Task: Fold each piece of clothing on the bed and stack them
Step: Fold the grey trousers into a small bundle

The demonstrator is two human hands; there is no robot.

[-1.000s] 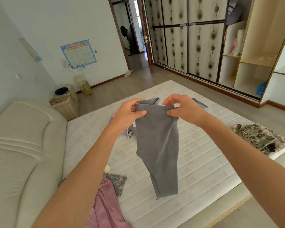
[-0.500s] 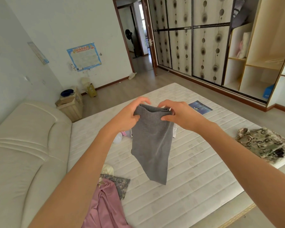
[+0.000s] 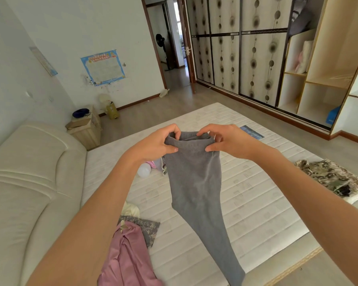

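Over on the far left a small wooden nightstand point(image 3: 86, 130) is sitting by the wall with a dark blue bowl-ish thing point(image 3: 80, 112) on top, and a blue-bordered poster point(image 3: 103, 67) is hanging on the white wall above it. A black standing fan point(image 3: 162, 51) is showing through the open doorway at the back. Along the right, a wardrobe point(image 3: 256, 48) with patterned sliding doors is standing partly open, showing bare shelves with a blue box point(image 3: 332, 117) sitting low down.

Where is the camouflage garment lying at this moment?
In the head view, the camouflage garment lies at the right edge of the mattress, to the right of the right hand.
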